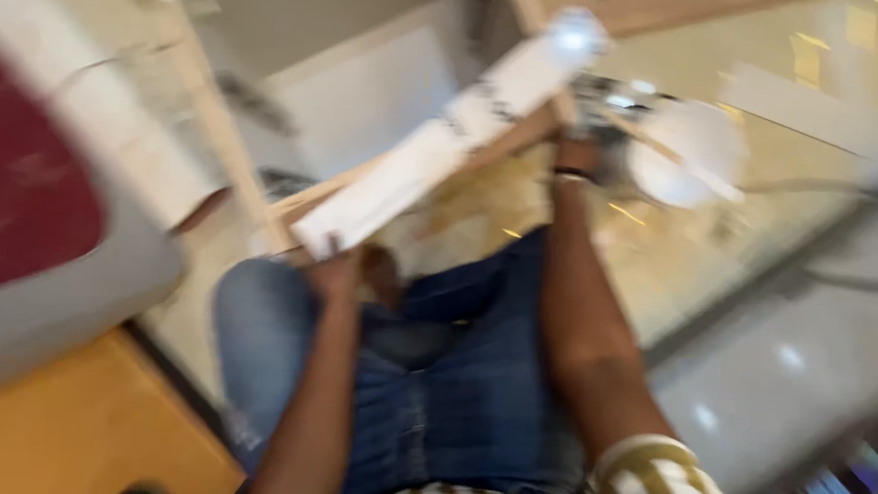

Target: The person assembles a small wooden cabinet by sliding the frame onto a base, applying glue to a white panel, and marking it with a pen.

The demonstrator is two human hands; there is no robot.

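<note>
The picture is heavily motion-blurred. My left hand (336,272) grips the near end of a long white flat panel (445,137) that slants up to the right. My right hand (576,152), with a dark band at the wrist, reaches forward to the far part of the panel, beside a wooden frame piece (510,130); its fingers are too blurred to read. Below are my knees in blue jeans (432,377) and a striped shirt sleeve (662,479).
A white round object (689,155) lies on the glossy pale floor (753,364) to the right of my right hand. A grey and dark-red seat or cushion (30,216) stands at the left. Light wooden frame bars (229,146) and a white board (367,93) sit beyond the panel.
</note>
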